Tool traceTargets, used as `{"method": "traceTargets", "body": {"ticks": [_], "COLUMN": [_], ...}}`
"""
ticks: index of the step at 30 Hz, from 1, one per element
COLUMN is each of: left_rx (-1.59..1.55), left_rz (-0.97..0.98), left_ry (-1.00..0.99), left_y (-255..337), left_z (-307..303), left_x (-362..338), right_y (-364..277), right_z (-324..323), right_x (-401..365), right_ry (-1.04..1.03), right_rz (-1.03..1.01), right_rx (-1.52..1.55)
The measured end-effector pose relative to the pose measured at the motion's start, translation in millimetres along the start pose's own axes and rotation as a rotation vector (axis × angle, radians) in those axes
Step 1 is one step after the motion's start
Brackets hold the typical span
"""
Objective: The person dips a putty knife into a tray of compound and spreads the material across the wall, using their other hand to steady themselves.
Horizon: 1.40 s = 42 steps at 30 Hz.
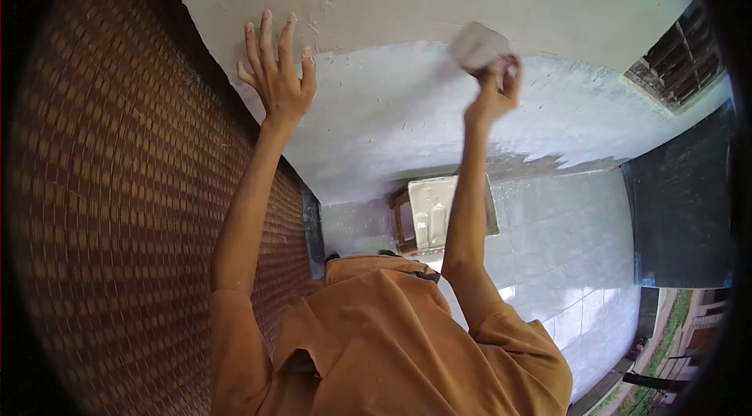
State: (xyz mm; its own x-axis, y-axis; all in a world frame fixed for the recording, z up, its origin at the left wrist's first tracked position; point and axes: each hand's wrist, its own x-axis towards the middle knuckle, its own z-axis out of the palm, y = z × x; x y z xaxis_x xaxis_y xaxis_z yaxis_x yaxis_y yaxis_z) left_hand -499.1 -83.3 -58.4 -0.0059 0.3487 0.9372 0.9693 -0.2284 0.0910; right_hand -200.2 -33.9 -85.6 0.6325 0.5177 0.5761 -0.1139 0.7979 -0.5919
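My left hand [280, 79] lies spread against the wall [392, 1], its fingers pointing up near the wall's left edge. My right hand [495, 91] grips a flat, broad-bladed putty knife [478, 48], slightly blurred by motion. The blade overlaps the line where a greyish-beige upper coat meets the whiter lower part of the wall. Small lumps and ridges of the coating show beside my left fingertips.
Below the wall stands a small wooden stool or table [403, 220] with a pale, coating-smeared tray [432, 216] on top. A woven panel [141, 204] runs along the left. At right are a barred window opening [681, 59], a dark panel [681, 189] and a tiled floor [564, 259].
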Motion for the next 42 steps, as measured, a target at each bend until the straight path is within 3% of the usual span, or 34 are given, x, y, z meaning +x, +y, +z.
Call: {"method": "traceTargets", "body": {"ticks": [3, 7, 8, 9, 11, 17, 24, 27, 30, 32, 33, 36, 38, 42], "left_rx": [0.007, -0.028, -0.032, -0.031, -0.038, 0.012, 0.036, -0.073, -0.203, -0.375, -0.383, -0.465, -0.551, -0.579], "left_rz": [-0.003, 0.023, 0.027, 0.033, 0.039, 0.022, -0.028, -0.194, -0.312, -0.659, -0.679, -0.934, -1.217, -1.489], "left_ry": [-0.015, -0.030, -0.028, -0.032, -0.013, -0.067, -0.089, -0.226, -0.170, -0.226, -0.246, -0.334, -0.395, -0.435], "left_y": [5.9, 21.9, 25.4, 27.9, 31.0, 52.3, 107.8, 136.1, 168.8, 189.3, 198.7, 233.3, 262.0, 312.6], "left_z": [3.7, 7.8, 8.8, 9.1, 8.0, -3.8, -14.8, -21.0, -20.4, -22.1, -23.3, -32.0, -43.0, -48.5], "left_x": [2.7, 8.2, 9.5, 9.2, 9.0, 0.3, -23.3, -57.2, -103.8, -147.0, -166.8, -230.9, -273.7, -362.9], "right_y": [-26.1, -10.9, -3.4, -9.2, -6.4, -18.1, -46.4, -62.5, -66.6, -72.5, -76.7, -91.0, -100.1, -108.1], "right_z": [-5.6, 44.5, 56.2, 67.0, 57.7, -34.9, -63.7, -99.5, -151.8, -194.2, -213.6, -274.7, -315.1, -378.1], "right_x": [-4.6, -52.7, -62.0, -65.3, -50.4, 12.4, -1.7, -18.7, -32.3, -44.2, -49.8, -67.9, -79.9, -101.6], "right_ry": [0.103, -0.123, -0.181, -0.204, -0.163, 0.060, -0.158, -0.223, -0.266, -0.272, -0.272, -0.308, -0.376, -0.459], "right_rz": [0.064, 0.167, 0.110, 0.213, 0.079, 0.190, 0.323, 0.402, 0.437, 0.508, 0.520, 0.609, 0.672, 0.824], "right_rx": [0.028, 0.080, 0.039, 0.061, -0.081, 0.055, 0.019, -0.028, -0.091, -0.162, -0.190, -0.317, -0.502, -0.794]}}
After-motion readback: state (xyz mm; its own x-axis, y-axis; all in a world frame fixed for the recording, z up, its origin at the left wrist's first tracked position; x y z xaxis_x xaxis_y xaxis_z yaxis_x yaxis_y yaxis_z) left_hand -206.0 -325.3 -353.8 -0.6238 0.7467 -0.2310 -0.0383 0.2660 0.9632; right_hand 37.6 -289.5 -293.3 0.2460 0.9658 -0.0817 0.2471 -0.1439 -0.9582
